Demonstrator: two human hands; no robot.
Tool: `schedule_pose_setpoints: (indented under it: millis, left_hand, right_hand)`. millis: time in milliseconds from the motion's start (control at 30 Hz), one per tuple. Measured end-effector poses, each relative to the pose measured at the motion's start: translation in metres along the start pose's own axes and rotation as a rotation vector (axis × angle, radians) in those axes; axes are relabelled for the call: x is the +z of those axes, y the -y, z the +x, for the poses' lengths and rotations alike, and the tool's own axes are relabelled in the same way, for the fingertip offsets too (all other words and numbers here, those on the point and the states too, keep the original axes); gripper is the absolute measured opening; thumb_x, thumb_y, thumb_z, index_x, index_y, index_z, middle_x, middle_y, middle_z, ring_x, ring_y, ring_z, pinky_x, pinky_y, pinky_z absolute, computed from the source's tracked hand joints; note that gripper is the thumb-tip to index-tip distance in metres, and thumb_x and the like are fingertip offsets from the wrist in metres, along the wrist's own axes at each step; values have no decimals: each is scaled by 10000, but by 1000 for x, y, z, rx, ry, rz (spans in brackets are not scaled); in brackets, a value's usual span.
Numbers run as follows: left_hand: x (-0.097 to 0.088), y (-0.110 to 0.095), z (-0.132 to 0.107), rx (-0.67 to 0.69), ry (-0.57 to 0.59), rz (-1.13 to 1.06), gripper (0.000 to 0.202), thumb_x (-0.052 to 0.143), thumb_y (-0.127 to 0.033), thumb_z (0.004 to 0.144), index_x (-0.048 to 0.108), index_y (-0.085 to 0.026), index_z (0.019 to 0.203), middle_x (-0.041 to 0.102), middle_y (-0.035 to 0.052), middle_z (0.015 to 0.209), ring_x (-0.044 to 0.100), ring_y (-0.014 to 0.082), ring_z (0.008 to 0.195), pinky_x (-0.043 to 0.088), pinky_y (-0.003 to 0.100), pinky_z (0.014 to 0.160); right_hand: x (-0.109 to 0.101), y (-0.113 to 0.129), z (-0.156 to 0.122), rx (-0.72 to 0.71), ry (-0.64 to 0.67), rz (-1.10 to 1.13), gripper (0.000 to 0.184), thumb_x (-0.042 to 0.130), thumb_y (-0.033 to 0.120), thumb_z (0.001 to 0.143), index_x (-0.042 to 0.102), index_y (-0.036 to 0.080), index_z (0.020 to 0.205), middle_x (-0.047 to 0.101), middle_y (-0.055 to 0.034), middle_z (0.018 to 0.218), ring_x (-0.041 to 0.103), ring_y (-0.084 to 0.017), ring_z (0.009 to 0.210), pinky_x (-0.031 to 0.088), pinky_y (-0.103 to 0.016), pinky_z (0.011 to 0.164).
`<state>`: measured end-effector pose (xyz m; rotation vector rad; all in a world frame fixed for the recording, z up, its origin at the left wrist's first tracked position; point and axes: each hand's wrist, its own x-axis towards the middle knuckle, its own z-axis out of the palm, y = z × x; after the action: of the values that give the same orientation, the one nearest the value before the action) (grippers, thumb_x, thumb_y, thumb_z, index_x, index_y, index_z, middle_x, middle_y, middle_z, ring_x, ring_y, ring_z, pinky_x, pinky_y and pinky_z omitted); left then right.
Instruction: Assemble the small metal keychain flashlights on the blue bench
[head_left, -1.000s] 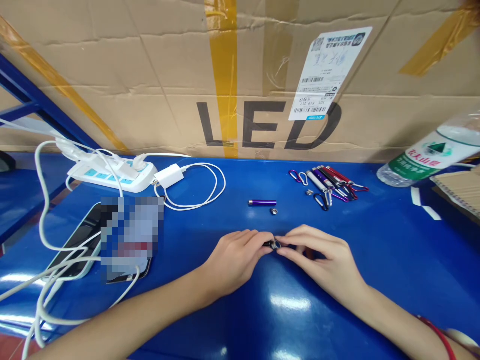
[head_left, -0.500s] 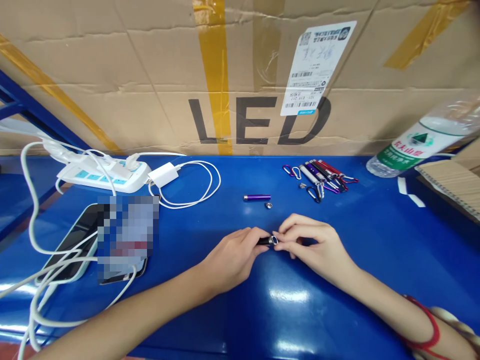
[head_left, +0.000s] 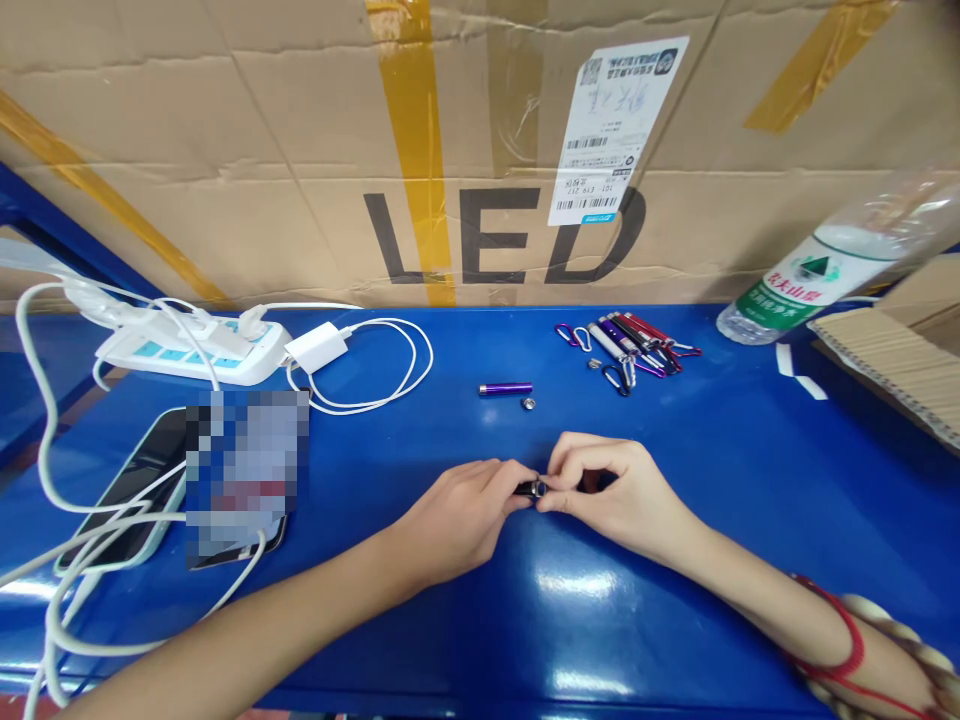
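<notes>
My left hand [head_left: 465,515] and my right hand [head_left: 611,490] meet over the blue table [head_left: 720,480], fingertips pinched together. Between them sits a small dark flashlight body [head_left: 529,489] with a silvery end; the left fingers grip its barrel and the right fingertips pinch its end. Beyond the hands a purple tube [head_left: 505,389] lies flat with a small silver cap [head_left: 529,404] beside it. Farther back right lies a bunch of keychain flashlights [head_left: 626,345] with carabiner clips.
A large cardboard box [head_left: 480,150] marked LED walls off the back. At left are a white power strip [head_left: 195,350], a charger with coiled cable [head_left: 352,365] and phones [head_left: 150,480]. A plastic water bottle [head_left: 817,275] and corrugated cardboard [head_left: 892,370] lie at right.
The right hand has curled its fingers more tightly around the flashlight's end and both hands stay together. The camera view has drifted, shifting the scene slightly left and up.
</notes>
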<state>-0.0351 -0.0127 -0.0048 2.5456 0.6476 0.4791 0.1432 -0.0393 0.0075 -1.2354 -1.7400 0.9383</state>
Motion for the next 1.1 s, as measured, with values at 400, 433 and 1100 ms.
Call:
schedule_pose_setpoints:
  millis: [400,433,1100]
  left_hand:
    - [4,2,-1,9,-130,161,174,343,-184,866,475,-143,971,613,44,811,566,156,720,454,287,662]
    - [3,2,-1,5,-138,166,174,348,-184,865,478,-143,972,614,42,807,565,156,716,453,288,658]
    - [-1,3,5,33,-75,132,212,308,-189,883,477,-130,997,602,49,794,538,143,686,439,281,629]
  right_hand:
    - [4,-2,0,189,36,-3,325,626,361,644,447,159,464,479,20,530,415,-69,460,336,-200,419]
    - [4,-2,1,195,36,-2,319,626,351,644,445,159,465,478,20,532,412,-68,459,335,-200,419]
    - [-3,-7,2,252,62,13,248,660,323,612,507,152,518,499,28,553,404,-64,475,332,-196,448]
